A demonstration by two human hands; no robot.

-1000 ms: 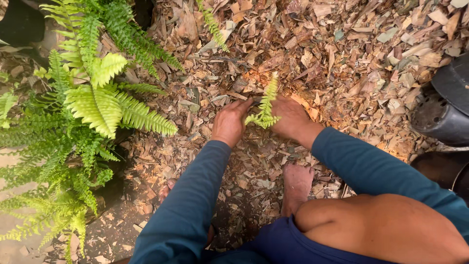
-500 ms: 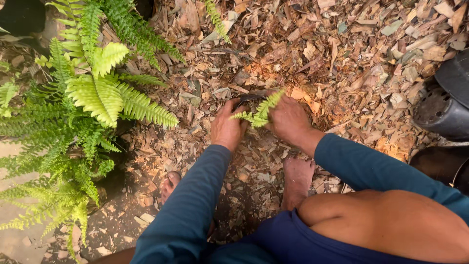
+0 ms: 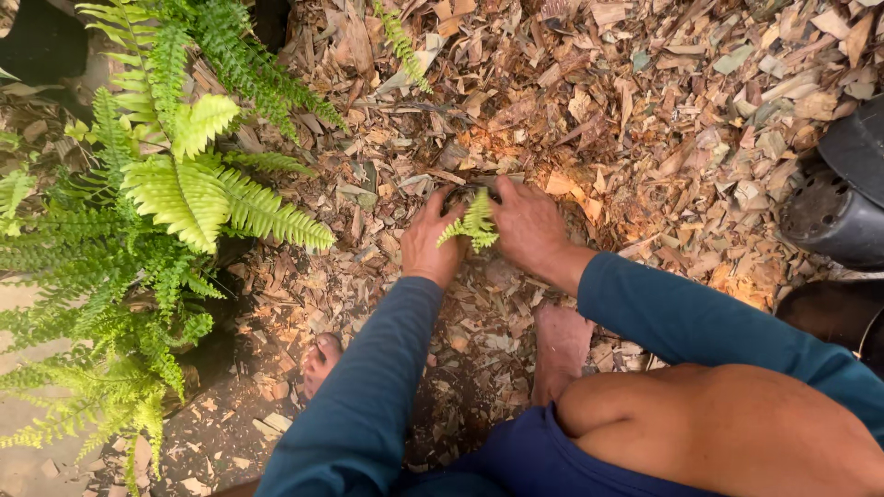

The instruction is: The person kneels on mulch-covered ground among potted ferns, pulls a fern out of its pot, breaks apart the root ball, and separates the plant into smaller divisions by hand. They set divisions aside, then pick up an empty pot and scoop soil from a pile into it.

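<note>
Both hands have moved a little lower in the view since earlier. The left hand (image 3: 431,241) and right hand (image 3: 529,225) press around a small fern sprig (image 3: 473,224), which stands between the two grips in dry leaf mulch (image 3: 645,120); neither grip is clenched.

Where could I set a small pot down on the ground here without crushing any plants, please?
The widest free patch is the dry leaf litter beyond the right hand, bordered by the black pots. A narrower strip lies between the left hand and the big fern. It is crowded around the small fern between the hands, and near the bare feet.
</note>
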